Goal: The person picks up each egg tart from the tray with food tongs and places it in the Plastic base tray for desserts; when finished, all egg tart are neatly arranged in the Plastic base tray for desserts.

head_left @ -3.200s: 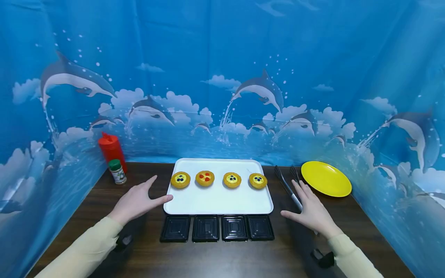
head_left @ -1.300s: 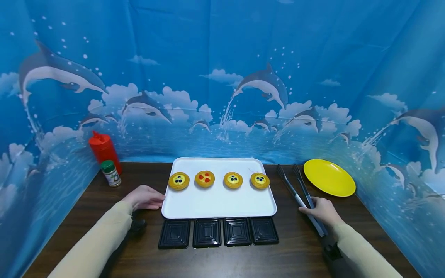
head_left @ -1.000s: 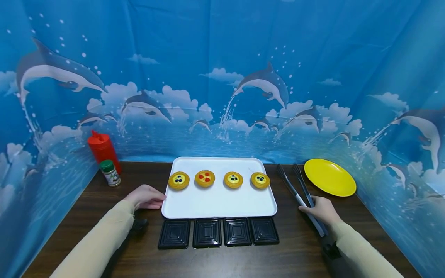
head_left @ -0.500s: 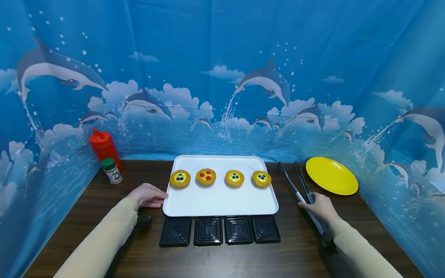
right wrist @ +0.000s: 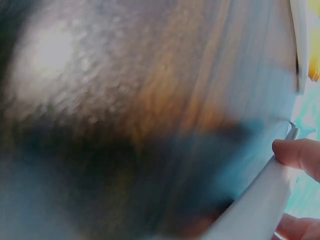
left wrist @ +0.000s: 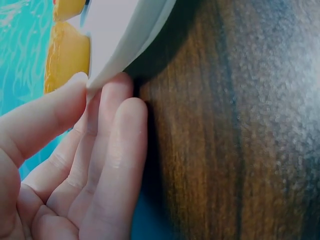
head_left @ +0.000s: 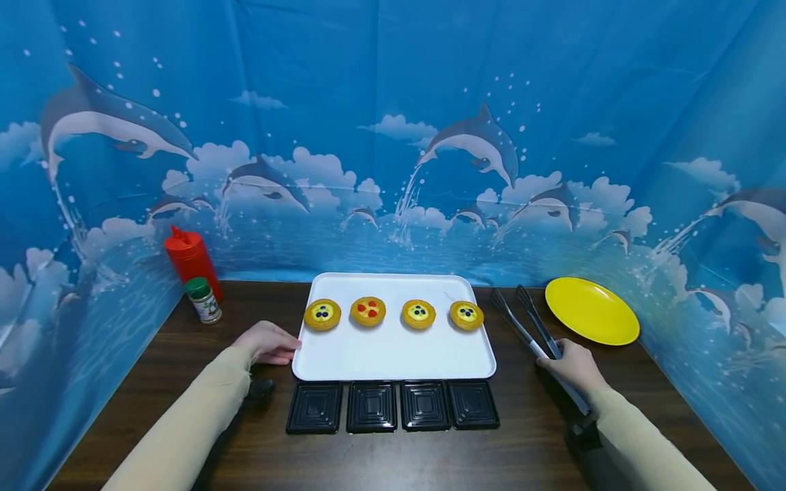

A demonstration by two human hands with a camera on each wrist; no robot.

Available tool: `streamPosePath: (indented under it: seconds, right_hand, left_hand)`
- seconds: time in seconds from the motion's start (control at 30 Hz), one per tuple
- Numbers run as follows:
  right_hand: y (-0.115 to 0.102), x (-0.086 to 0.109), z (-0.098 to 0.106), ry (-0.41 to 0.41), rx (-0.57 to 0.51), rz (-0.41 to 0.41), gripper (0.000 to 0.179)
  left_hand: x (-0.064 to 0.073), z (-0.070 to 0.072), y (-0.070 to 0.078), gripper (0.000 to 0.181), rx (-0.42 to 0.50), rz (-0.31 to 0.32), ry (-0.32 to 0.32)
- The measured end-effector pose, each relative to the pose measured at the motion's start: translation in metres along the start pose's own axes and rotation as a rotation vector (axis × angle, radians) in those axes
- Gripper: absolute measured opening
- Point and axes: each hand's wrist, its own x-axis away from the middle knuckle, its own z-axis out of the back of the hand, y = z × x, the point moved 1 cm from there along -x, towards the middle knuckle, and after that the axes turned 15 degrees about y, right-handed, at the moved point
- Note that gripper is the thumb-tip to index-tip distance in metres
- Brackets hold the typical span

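Note:
My left hand (head_left: 267, 343) pinches the left edge of a white rectangular tray (head_left: 393, 361). In the left wrist view its thumb lies on top of the tray rim (left wrist: 112, 65) with the fingers beneath. Several egg tarts stand in a row on the tray: one tart (head_left: 368, 311) has red pieces on top, while the others, like the leftmost tart (head_left: 322, 314), have dark blue berries. My right hand (head_left: 576, 368) grips a pair of metal tongs (head_left: 539, 350) lying right of the tray, black heads spread apart. The right wrist view shows the thumb pressed on a tong arm (right wrist: 257, 205).
Several black square plastic trays (head_left: 314, 407) line the front of the white tray. A yellow plate (head_left: 592, 311) is at the back right. A red squeeze bottle (head_left: 193, 259) and a green-capped shaker (head_left: 203, 300) stand at the back left, before a blue dolphin curtain (head_left: 344, 136).
Both hands were spread and apart from things at first. Since then the left has taken the tray's edge and the right has taken hold of the tongs. Over the last second they barely move.

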Motion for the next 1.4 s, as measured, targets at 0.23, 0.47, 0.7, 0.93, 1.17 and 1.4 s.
streamPosePath:
  seconds: [0.23, 0.47, 0.7, 0.93, 1.17, 1.4]
  right_hand:
    - [0.003, 0.003, 0.005, -0.005, -0.079, -0.028, 0.065]
    - [0.012, 0.009, 0.006, 0.068, -0.051, 0.021, 0.066]
    - [0.022, 0.018, 0.021, 0.164, -0.028, 0.054, 0.086]
    - [0.024, 0.025, 0.032, 0.242, 0.025, 0.145, 0.081]
    - [0.024, 0.03, 0.034, 0.246, 0.05, 0.183, 0.079]
    - [0.026, 0.035, 0.03, 0.194, 0.034, 0.193, 0.078]
  left_hand:
    - [0.002, 0.0, -0.001, 0.033, -0.003, 0.01, 0.011]
    - [0.006, -0.001, -0.003, 0.034, -0.01, 0.008, 0.032]
    - [0.008, -0.005, -0.001, 0.033, -0.012, -0.012, 0.033]
    - [0.008, -0.002, -0.001, 0.034, -0.002, -0.001, 0.052]
    - [0.006, -0.007, 0.001, 0.032, 0.022, -0.049, 0.146]
    - [0.009, -0.013, -0.002, 0.034, 0.06, -0.066, 0.201]
